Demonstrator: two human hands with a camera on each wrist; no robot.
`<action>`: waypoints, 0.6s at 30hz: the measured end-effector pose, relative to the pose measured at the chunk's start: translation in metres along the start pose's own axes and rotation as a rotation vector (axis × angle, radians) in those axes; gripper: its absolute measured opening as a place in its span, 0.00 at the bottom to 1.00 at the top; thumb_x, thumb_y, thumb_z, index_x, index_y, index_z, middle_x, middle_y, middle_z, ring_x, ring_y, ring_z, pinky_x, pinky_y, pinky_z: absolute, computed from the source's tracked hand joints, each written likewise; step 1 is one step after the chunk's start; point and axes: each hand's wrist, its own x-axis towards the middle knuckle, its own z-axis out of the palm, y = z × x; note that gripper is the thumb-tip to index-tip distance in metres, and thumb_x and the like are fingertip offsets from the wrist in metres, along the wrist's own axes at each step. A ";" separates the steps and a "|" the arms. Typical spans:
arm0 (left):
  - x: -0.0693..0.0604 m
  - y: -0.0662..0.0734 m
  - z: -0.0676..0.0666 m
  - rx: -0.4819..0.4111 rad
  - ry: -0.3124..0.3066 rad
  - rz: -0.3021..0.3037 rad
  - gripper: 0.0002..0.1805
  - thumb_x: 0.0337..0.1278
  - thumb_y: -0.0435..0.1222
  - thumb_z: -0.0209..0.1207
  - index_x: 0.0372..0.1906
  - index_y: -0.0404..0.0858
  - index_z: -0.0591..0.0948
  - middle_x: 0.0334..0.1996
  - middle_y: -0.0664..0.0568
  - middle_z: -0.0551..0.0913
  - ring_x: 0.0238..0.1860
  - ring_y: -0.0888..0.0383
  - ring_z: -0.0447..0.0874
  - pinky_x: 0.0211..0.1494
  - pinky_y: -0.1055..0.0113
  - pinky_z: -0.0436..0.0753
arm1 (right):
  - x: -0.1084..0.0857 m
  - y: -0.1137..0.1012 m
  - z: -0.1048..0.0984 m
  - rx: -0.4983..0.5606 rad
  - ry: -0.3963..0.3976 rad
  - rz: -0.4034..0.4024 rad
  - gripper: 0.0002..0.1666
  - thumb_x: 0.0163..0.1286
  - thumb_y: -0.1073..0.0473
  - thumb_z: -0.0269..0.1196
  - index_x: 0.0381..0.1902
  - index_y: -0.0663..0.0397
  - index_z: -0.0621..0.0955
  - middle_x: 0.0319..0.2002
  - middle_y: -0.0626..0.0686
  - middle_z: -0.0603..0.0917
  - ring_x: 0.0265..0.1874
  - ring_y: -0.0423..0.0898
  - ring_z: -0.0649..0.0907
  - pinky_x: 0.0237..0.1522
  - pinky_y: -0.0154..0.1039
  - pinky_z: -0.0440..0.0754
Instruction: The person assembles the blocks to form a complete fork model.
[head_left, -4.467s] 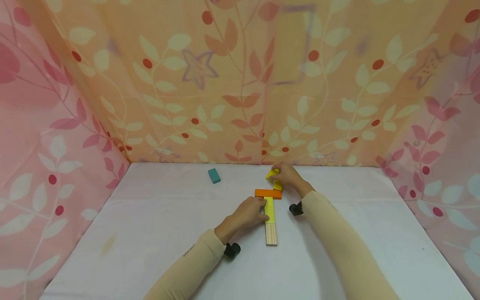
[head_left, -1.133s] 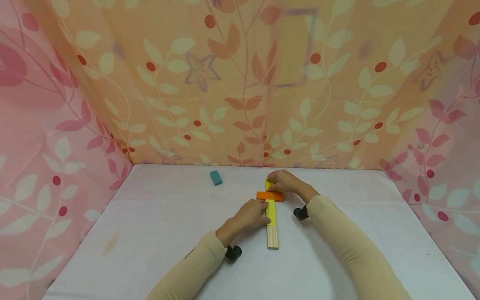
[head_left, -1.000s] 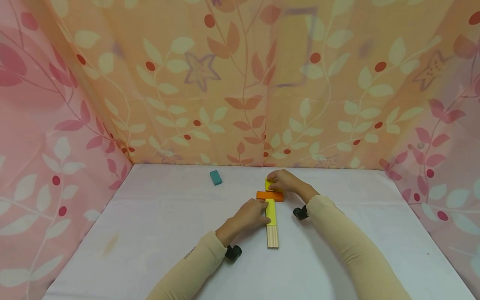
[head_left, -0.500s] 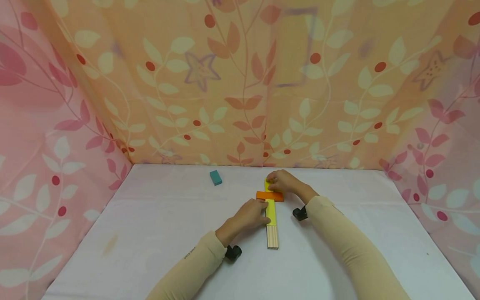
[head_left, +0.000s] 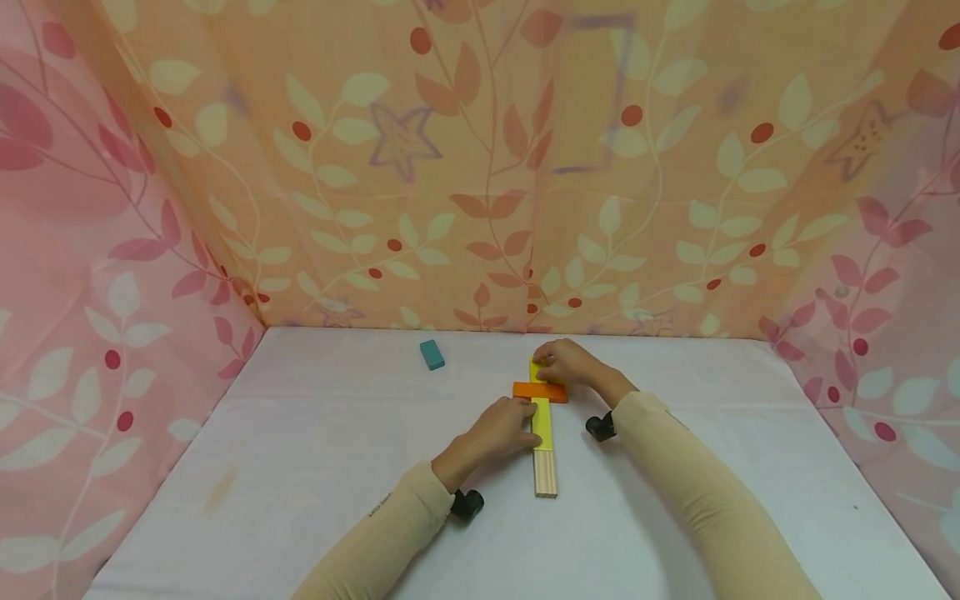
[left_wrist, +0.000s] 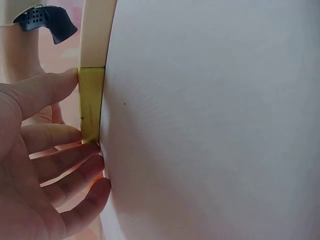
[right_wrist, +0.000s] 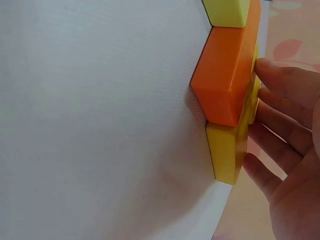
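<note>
In the head view, my left hand (head_left: 501, 431) holds the long yellow block (head_left: 542, 423) from its left side. The thumb is near the plain wooden block (head_left: 545, 473), the fingers by the other end. An orange block (head_left: 540, 392) lies crosswise at the yellow block's far end. Beyond it, my right hand (head_left: 572, 363) holds a small yellow block (head_left: 537, 369) between thumb and fingers. In the right wrist view, a second yellow block (right_wrist: 221, 150) rests against the orange one. The fingers hide how these two yellow pieces meet.
A teal block (head_left: 432, 355) lies apart at the back left of the white-covered table (head_left: 300, 467). Floral cloth (head_left: 480, 208) rises behind the table and along both sides. A black wrist camera (head_left: 467, 506) sits beneath the left wrist, another beneath the right.
Since the oldest frame, my right hand has brought its yellow block nearer to the orange block and straightened it. Over the last second it has barely shifted. The left hand keeps its place.
</note>
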 end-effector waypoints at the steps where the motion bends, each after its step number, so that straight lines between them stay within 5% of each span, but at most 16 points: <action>1: 0.000 0.000 0.000 0.001 0.000 0.000 0.15 0.54 0.48 0.68 0.36 0.43 0.79 0.29 0.56 0.72 0.36 0.58 0.70 0.44 0.69 0.75 | 0.000 0.000 0.000 0.001 0.003 -0.005 0.20 0.64 0.59 0.66 0.53 0.60 0.83 0.53 0.58 0.85 0.54 0.54 0.82 0.62 0.51 0.77; 13: 0.000 0.000 0.000 0.008 -0.002 0.013 0.15 0.53 0.47 0.69 0.36 0.41 0.80 0.23 0.57 0.62 0.32 0.60 0.67 0.35 0.72 0.67 | 0.000 -0.001 0.001 -0.024 0.018 -0.044 0.18 0.62 0.60 0.66 0.49 0.62 0.84 0.55 0.60 0.83 0.57 0.56 0.80 0.63 0.51 0.75; 18: 0.000 0.002 0.000 0.018 -0.005 -0.002 0.16 0.54 0.48 0.68 0.40 0.41 0.81 0.29 0.55 0.73 0.36 0.59 0.71 0.43 0.70 0.75 | -0.001 0.000 0.002 -0.025 0.023 -0.055 0.17 0.62 0.61 0.65 0.48 0.61 0.85 0.54 0.60 0.83 0.56 0.56 0.80 0.63 0.51 0.76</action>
